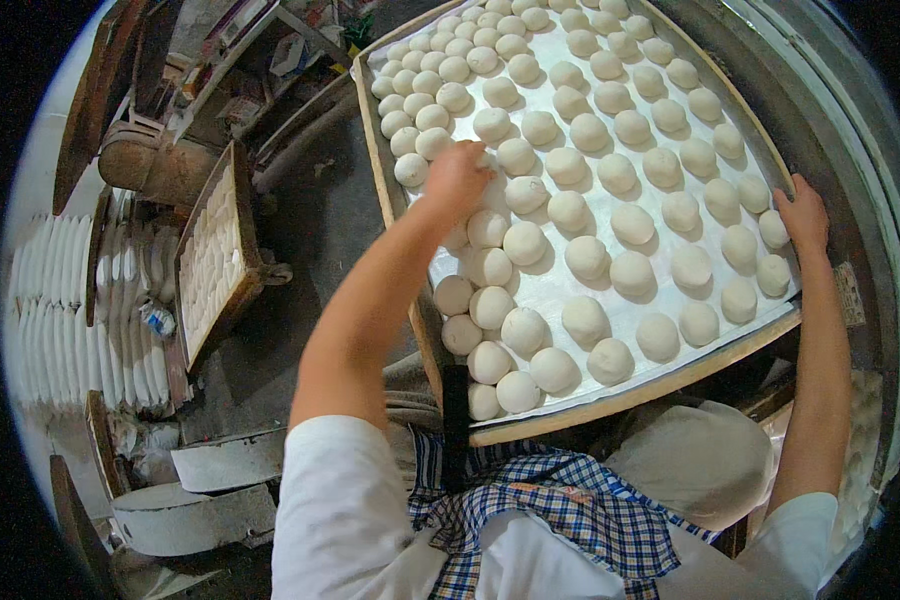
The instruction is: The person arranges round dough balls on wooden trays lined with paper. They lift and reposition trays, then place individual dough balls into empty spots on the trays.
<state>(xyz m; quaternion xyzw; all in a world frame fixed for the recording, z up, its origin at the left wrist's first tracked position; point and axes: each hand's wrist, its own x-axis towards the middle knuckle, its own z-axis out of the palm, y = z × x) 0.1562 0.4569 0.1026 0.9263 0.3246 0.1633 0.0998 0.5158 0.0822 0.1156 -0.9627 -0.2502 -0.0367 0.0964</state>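
Observation:
Rows of round, white dough balls [632,223] cover a wide wooden-framed tray [630,395] lined with a pale sheet. They sit packed together along the left side and spaced apart across the middle and right. Over the left part of the tray, my left hand [458,180] is closed, its fingers curled around a dough ball that it mostly hides. My right hand [805,212] grips the tray's right edge, thumb over the rim and the other fingers largely out of sight.
To the left, a smaller tray [213,262] of pale pieces stands beside stacked white packages [50,310]. Round, flour-dusted containers [195,518] are at the lower left. A cluttered shelf [240,70] is at the upper left. A pale sack-like bundle [695,460] lies below the tray's near edge.

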